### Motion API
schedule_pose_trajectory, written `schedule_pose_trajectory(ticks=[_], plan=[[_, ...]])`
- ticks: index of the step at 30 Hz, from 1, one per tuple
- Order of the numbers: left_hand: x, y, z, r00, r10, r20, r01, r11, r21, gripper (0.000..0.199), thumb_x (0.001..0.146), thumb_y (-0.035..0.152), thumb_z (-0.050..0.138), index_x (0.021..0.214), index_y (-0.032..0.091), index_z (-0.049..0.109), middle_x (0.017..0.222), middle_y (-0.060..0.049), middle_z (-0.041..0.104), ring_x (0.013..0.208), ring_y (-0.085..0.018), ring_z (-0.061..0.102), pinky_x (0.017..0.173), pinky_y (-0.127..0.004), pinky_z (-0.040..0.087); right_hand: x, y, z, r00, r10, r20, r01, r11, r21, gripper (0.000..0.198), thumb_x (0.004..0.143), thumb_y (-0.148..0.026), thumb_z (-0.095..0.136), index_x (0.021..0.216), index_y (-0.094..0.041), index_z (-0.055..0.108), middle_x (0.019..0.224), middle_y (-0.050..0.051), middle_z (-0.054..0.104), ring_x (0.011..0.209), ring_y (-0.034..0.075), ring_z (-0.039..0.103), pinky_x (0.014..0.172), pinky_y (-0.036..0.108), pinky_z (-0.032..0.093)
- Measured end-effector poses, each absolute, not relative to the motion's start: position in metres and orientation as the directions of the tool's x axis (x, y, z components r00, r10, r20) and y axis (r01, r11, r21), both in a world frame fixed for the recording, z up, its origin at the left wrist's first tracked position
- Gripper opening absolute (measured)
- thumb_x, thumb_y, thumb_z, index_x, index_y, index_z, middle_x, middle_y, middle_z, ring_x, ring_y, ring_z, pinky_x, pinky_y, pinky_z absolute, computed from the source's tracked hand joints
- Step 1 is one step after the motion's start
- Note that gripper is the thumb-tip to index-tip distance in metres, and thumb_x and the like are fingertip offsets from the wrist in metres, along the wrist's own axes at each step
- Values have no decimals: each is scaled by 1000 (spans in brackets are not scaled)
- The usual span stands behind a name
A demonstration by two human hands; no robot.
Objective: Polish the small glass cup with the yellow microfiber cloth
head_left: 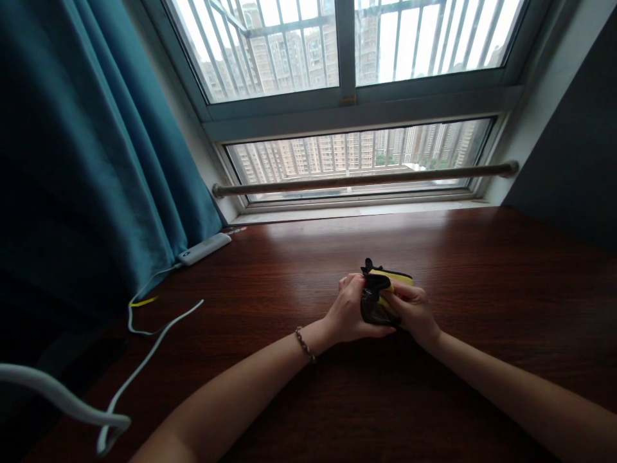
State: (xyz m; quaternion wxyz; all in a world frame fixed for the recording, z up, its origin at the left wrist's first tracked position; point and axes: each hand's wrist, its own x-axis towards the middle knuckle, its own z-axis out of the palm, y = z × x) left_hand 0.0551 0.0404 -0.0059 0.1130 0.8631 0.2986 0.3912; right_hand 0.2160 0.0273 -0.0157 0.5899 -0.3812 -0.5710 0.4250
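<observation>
Pouch point(373, 308) of black and yellow is held over the reddish-brown table point(279, 270), its dark side gripped by the left hand point(348, 312) and its yellow part pinched by the right hand point(415, 313). A white device point(205, 249) is seen beside the blue curtain point(144, 167).

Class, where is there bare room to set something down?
Bare wood lies right of the right hand towards the dark wall, and between the held black-and-yellow item and the white sill. Crowded: the left side, with white cable and a white device by the blue curtain.
</observation>
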Motion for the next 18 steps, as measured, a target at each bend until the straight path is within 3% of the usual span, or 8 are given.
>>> schedule_pose_trajectory(ticks=[4, 9, 11, 15, 18], plan=[[57, 40, -6, 514, 503, 695, 428, -852, 301, 85, 51, 61, 69, 116, 14, 40, 105, -12, 52, 104, -28, 46, 93, -44, 34, 213, 28, -14, 24, 968, 249, -144, 250, -958, 24, 71, -39, 68, 71, -16, 70, 64, 1, 62, 57, 14, 55, 52, 22, 43], [59, 37, -11, 387, 498, 776, 534, -807, 252, 86, 50, 63, 70, 115, 16, 38, 104, -12, 51, 103, -30, 47, 91, -47, 36, 212, 30, -15, 28, 986, 165, -262, 167, -951, 33, 68, -45, 70, 81, -16, 70, 73, 4, 65, 60, 16, 58, 53, 23, 46], [60, 36, -12, 337, 594, 731, 560, -750, 351, 84, 53, 61, 70, 116, 17, 37, 106, -12, 50, 101, -28, 48, 88, -45, 39, 211, 29, -15, 14, 987, 160, -292, 157, -944, 33, 65, -43, 73, 83, -16, 70, 77, 4, 65, 66, 18, 60, 57, 25, 48], [58, 40, -15, 216, 839, 500, 498, -535, 682, 73, 59, 54, 71, 113, 17, 39, 104, -9, 51, 92, -21, 53, 80, -36, 45, 209, 29, -14, -43, 981, 187, -314, 165, -935, 30, 67, -40, 72, 91, -21, 71, 89, 5, 66, 88, 22, 60, 75, 31, 48], [56, 47, -18, 153, 922, 357, 415, -388, 823, 68, 58, 50, 73, 109, 17, 43, 101, -8, 53, 89, -20, 55, 78, -34, 45, 210, 31, -14, -101, 971, 217, -294, 179, -939, 26, 70, -35, 71, 92, -21, 71, 93, 5, 65, 96, 21, 57, 83, 29, 45]])
